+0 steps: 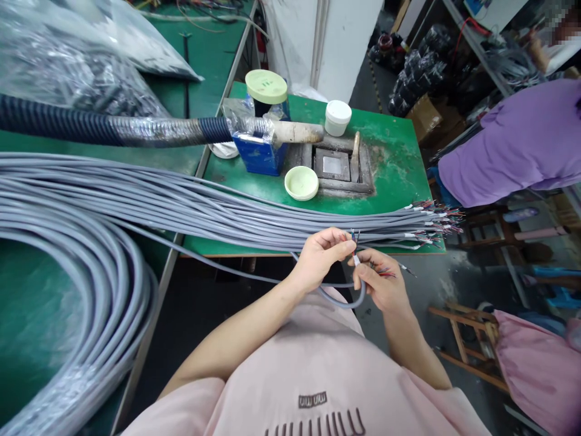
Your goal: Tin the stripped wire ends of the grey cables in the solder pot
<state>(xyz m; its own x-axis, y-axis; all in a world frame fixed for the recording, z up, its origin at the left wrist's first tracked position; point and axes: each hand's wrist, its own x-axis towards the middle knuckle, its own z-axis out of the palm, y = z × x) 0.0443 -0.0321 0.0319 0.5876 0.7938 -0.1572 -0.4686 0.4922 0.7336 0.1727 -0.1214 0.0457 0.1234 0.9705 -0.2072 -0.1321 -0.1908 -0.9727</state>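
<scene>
A grey multi-core cable (362,295) loops up in front of my body, its stripped end between my two hands. My left hand (323,257) pinches several thin coloured wires (353,242) fanned out from that end. Thumb and fingers of my right hand (381,281) close around the cable near a white band (356,260) at its stripped end. More red and dark wire ends (387,274) poke out past my right fingers. Just beyond my hands lies a thick bundle of grey cables (254,221) with stripped, coloured ends (436,218) at the right.
A solder pot (333,165) is set into the green table (394,145), with a scraper (355,157) beside it. Around it are a pale dish (301,183), a white tub (338,118), a blue box (258,154) and an extraction hose (158,130). Co-workers sit at right.
</scene>
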